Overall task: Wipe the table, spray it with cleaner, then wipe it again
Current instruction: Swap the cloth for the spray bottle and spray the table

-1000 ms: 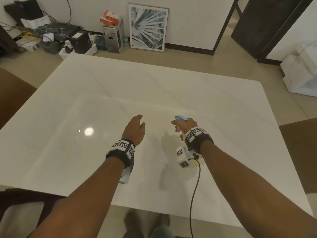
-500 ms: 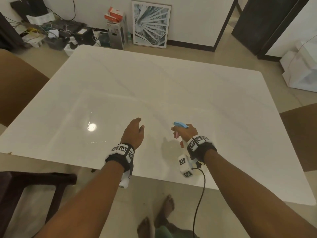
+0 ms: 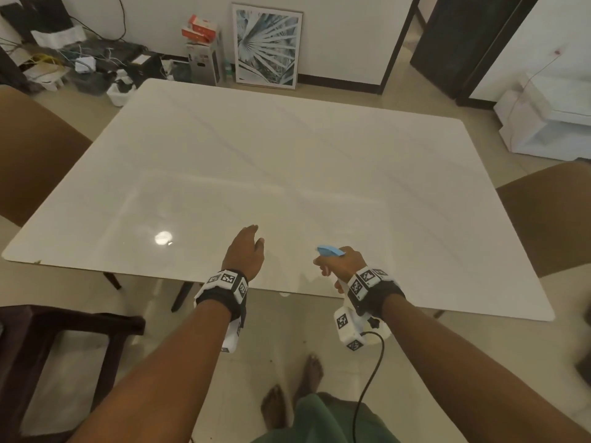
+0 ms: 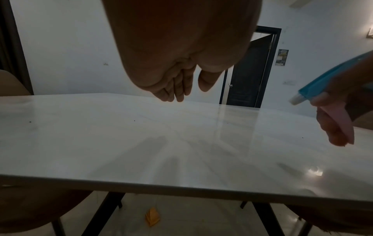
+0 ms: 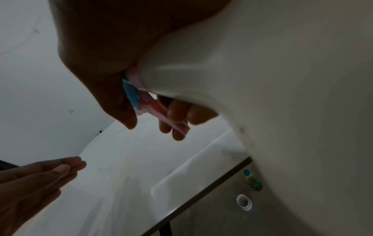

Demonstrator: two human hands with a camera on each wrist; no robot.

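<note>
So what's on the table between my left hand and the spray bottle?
Nothing: between the left hand and the spray bottle, the head view shows only bare table.

The spray bottle [image 3: 331, 251] shows only its blue head above the right hand [image 3: 343, 265] in the head view; the body is hidden below the fingers and wrist. In the right wrist view the bottle's white body [image 5: 262, 79] is blurred and cut off by the picture's edge. The label on a small bottle [image 5: 252, 181] on the floor is unreadable.
</note>
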